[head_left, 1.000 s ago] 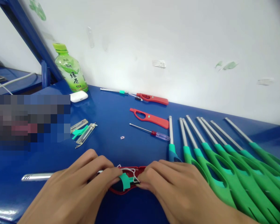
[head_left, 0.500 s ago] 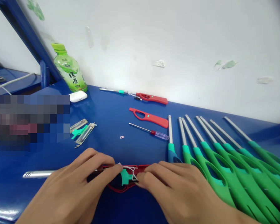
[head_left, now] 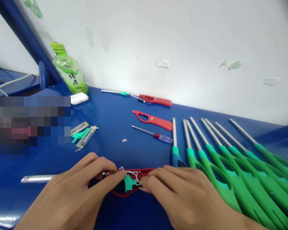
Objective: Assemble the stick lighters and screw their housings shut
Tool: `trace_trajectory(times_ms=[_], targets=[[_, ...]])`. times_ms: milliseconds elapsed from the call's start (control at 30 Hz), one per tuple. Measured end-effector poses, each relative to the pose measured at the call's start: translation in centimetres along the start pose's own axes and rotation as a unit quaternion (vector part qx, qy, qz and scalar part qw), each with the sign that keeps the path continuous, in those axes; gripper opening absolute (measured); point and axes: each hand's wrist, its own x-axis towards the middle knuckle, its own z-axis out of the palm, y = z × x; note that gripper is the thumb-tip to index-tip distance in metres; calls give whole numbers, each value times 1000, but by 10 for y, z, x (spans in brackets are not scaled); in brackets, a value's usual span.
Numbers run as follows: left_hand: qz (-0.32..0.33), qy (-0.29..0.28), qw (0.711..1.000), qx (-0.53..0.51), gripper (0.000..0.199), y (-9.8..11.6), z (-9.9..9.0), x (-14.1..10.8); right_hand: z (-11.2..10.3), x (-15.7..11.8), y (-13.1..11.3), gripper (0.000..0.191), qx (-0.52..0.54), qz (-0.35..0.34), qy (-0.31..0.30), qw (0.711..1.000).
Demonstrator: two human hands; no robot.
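Take the red shell (head_left: 146, 173) as the middle of a clock. It sits low on the blue bench (head_left: 110, 124), open side up, between the two hands. The left hand (head_left: 79, 188) pinches its 9 o'clock end, with the thumb by the white wire (head_left: 135, 174). The right hand (head_left: 180, 191) pinches its 3 o'clock end; its fingertips are partly hidden. A silver rod (head_left: 37, 179) pokes out past the left hand, toward 9 o'clock.

The shell looks partly done. A green trigger (head_left: 128, 182) and the wire are in it. No cover is on it yet, and the wire loops up loose. I cannot tell if the rod is set right, as the left hand hides that end.

At 1 o'clock lie a screwdriver (head_left: 164, 138) and a loose red half (head_left: 158, 123). Past them, a far red half (head_left: 156, 100) lies open, with its far rod (head_left: 114, 92) outside it. Toward 10 o'clock are clear tanks (head_left: 87, 138) and a spare trigger (head_left: 79, 135). The green lighters (head_left: 244, 191) at 3 o'clock look whole.
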Motion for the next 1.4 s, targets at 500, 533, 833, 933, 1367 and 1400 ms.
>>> trace_trajectory(times_ms=[500,533,833,933,1367,1400], targets=[[-11,3,998,65,28,5,12,6,-3,-3,-1,25,-3,-3,5,1000],[-12,4,998,66,30,3,11,4,-2,-2,-1,25,-4,-2,4,1000],[-6,22,998,61,54,0,8,1,-3,0,0,25,-8,-3,8,1000],[-5,26,998,60,53,1,8,3,-3,-1,-1,24,-6,-4,2,1000],[12,4,998,69,51,0,7,4,1,-1,-1,30,-7,1,8,1000],[16,5,998,59,49,0,5,4,1,0,-1,31,-8,0,11,1000]])
